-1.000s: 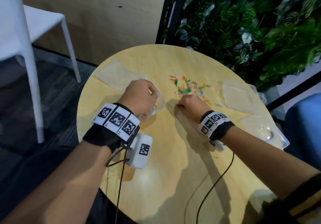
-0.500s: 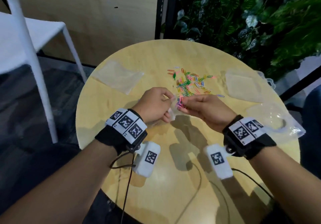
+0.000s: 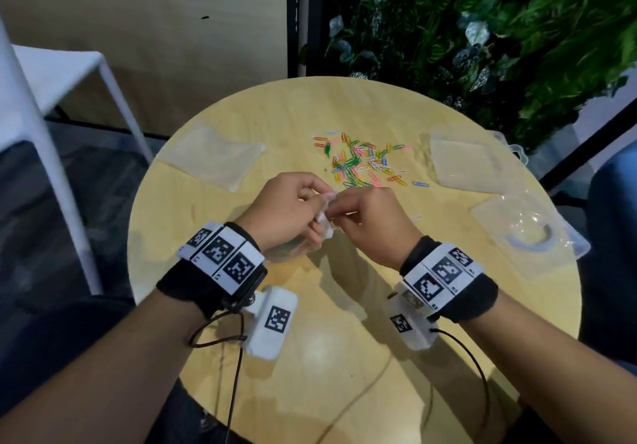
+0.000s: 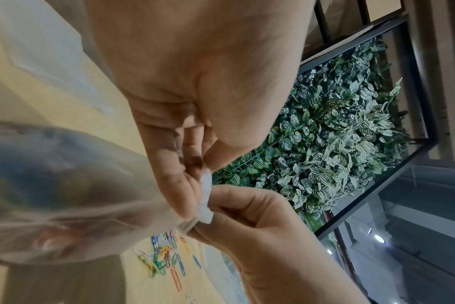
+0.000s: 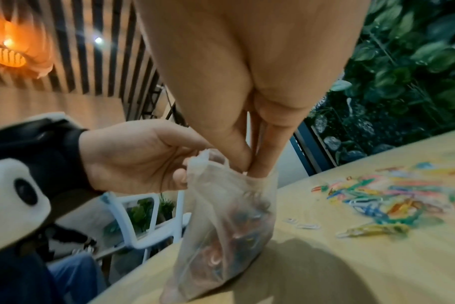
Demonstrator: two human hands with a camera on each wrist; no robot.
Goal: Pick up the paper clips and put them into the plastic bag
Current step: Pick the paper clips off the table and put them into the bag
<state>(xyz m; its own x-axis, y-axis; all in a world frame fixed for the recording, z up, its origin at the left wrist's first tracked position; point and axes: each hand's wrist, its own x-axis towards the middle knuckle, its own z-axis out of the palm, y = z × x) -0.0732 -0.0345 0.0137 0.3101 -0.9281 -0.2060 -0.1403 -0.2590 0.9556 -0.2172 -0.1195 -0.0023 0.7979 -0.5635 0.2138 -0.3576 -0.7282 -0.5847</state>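
Observation:
A small clear plastic bag (image 5: 229, 216) stands on the round wooden table (image 3: 344, 340) with several coloured clips inside. My left hand (image 3: 319, 207) pinches the bag's rim (image 4: 205, 191) between thumb and fingers and holds the mouth up. My right hand (image 5: 249, 167) has thumb and fingers pinched together, tips dipped into the bag's mouth; what they pinch is hidden by the rim. Just beyond both hands, the loose pile of coloured paper clips (image 3: 365, 164) lies on the table, also showing as paper clips (image 5: 392, 197) to the right of the bag.
Flat empty plastic bags lie at the table's left (image 3: 213, 157) and right (image 3: 462, 161). A clear plastic case (image 3: 527, 237) sits near the right edge. A white chair (image 3: 51, 75) stands left of the table and a plant wall (image 3: 482, 30) behind it.
My right hand left the pile with clips, came back to the bag and pushed its fingertips into the mouth. My left hand lifted the bag and shifted slightly right to meet it.

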